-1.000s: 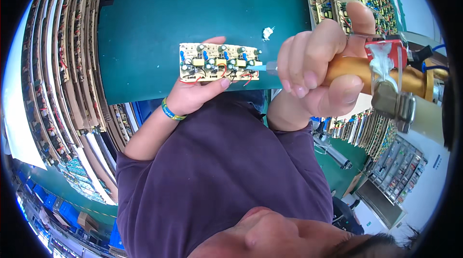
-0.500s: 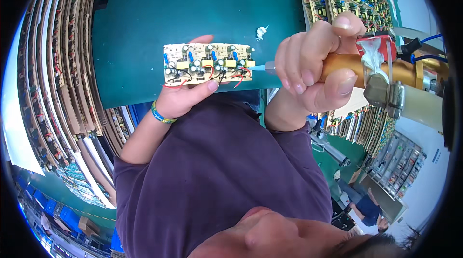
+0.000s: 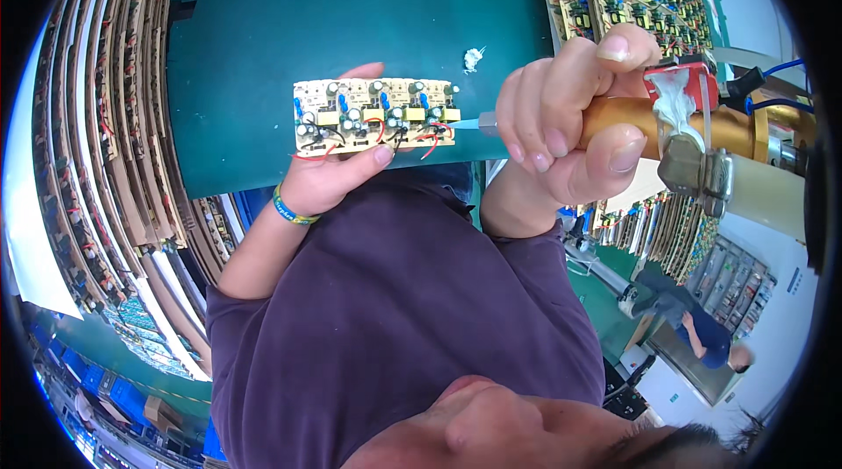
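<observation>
Gripping a panel of small circuit boards (image 3: 375, 115) from beneath, the left hand (image 3: 338, 172) is clasping it with the thumb pressed along the near edge, over the green mat (image 3: 351, 4). The right hand (image 3: 566, 131) is closing its fingers (image 3: 535, 109) around a gold-bodied glue dispenser (image 3: 702, 131), whose pale blue nozzle (image 3: 465, 123) is meeting the panel's right end. A white blob of glue (image 3: 474, 57) is lying on the mat beyond. Stacked board panels (image 3: 96, 144) are flanking the mat.

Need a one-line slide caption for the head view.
Left hand holds a circuit board while right hand points a glue dispenser nozzle at its edge.
</observation>
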### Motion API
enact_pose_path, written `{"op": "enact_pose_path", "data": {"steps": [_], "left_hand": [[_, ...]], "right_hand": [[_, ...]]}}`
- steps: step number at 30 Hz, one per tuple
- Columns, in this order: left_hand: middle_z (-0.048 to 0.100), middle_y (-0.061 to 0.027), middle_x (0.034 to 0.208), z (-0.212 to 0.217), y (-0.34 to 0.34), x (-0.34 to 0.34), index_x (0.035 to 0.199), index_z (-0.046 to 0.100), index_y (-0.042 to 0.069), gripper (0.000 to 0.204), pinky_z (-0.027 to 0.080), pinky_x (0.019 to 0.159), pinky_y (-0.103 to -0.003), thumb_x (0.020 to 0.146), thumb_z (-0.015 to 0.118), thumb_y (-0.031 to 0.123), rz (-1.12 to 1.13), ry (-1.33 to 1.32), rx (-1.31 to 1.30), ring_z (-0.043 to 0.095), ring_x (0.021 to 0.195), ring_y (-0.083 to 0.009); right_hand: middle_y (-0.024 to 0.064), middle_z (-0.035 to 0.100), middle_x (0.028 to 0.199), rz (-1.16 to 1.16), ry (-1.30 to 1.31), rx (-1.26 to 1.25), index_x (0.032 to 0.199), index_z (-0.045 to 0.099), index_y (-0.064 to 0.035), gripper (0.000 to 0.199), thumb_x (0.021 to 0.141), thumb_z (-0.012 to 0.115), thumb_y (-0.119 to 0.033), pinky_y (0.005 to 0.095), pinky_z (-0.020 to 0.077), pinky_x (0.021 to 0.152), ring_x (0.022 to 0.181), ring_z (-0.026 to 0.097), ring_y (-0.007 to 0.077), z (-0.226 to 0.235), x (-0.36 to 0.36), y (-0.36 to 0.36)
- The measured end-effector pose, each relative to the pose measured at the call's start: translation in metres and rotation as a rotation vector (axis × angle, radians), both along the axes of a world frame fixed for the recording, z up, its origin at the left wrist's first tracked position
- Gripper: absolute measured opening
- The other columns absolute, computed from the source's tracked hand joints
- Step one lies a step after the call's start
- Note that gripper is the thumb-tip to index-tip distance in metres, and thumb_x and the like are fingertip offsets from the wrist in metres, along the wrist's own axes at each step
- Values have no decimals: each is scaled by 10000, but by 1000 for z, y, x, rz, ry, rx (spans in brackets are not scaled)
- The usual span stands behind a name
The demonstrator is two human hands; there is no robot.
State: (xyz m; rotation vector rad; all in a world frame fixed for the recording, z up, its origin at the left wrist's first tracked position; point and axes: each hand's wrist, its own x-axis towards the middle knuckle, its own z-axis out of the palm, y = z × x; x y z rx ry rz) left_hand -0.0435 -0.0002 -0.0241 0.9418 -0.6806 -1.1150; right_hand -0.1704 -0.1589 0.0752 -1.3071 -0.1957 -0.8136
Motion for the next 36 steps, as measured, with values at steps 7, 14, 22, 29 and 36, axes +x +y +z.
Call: {"op": "enact_pose_path", "data": {"steps": [7,14,22,29,36], "left_hand": [[524,-89,1216,-2,0,-1,1376,317,3,673,422,948,-299,792,651,4,-11,11,7,521,1110,-145],[519,-91,1224,-1,-1,-1,1380,308,6,676,412,961,-305,793,644,1,-2,-5,23,511,1125,-152],[510,-103,1245,-3,5,-3,1385,298,14,668,388,987,-317,798,614,-31,-35,-21,65,492,1163,-167],[505,-120,1264,5,7,-6,1380,304,6,646,376,998,-322,803,589,-47,-56,-34,32,482,1185,-179],[500,-126,1275,8,5,-4,1381,300,5,650,370,1005,-328,800,585,-60,-61,-55,13,476,1195,-189]], "right_hand": [[0,426,643,-35,18,-38,1283,320,-34,542,915,551,-359,213,386,379,432,410,73,1,0,0],[15,432,651,-90,-2,-21,1330,279,-17,605,911,558,-353,214,387,378,439,420,84,4,0,-1],[17,437,666,-76,-9,32,1338,275,-21,601,918,541,-360,217,368,370,441,413,83,0,4,-4],[6,432,653,-113,-6,-34,1308,312,-29,548,923,533,-349,218,367,369,429,399,74,-5,7,-5],[-5,422,633,-99,-16,6,1249,384,-47,483,915,553,-352,213,361,362,420,386,68,-4,6,-4]]}}
